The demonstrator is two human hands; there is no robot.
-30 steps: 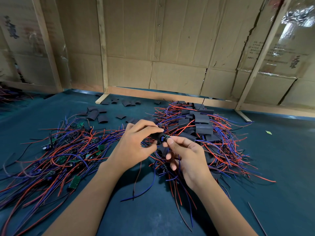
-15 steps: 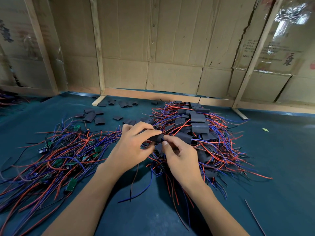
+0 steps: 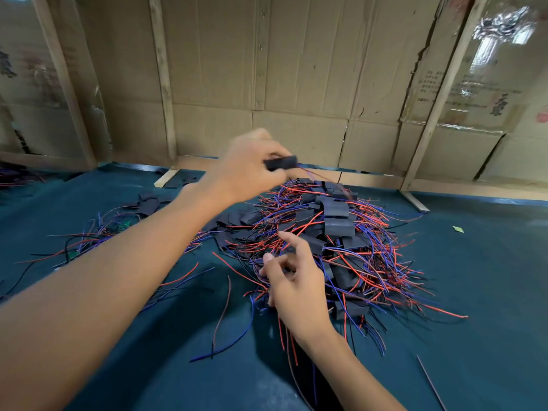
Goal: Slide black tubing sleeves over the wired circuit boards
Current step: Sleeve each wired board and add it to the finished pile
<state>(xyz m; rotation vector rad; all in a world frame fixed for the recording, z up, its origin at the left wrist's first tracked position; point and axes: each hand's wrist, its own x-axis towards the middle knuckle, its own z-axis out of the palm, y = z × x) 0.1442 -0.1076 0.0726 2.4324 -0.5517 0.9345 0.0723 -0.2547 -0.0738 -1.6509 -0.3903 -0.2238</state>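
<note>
— Head view: how much of the job can be judged done?

— A good share, it seems. On the teal table (image 3: 474, 292) the largest thing is the heap of sleeved boards (image 3: 335, 232), right of centre, where black tubing is seen over many pieces among red and blue leads. That heap is taken as the finished stock.

— And what is left?

— A flatter spread of bare wired boards (image 3: 98, 232) lies to the left, partly hidden by the left forearm; a green board can be made out there. Behind it, loose empty sleeves (image 3: 148, 204) are scattered near the cardboard wall (image 3: 296, 84). So both boards and tubing remain to be paired, though an exact count cannot be given.

— What is held?

— The left hand (image 3: 246, 167) is raised above the far edge of the heap, fingers curled round one black sleeved piece (image 3: 281, 163) with thin leads trailing from its right end. It is blurred, so how fully the board is covered cannot be told. It is judged ready to be dropped on the heap.

— The other hand?

— The right hand (image 3: 296, 280) hovers over the heap's near edge, fingers loosely bent; nothing is seen gripped.
</note>
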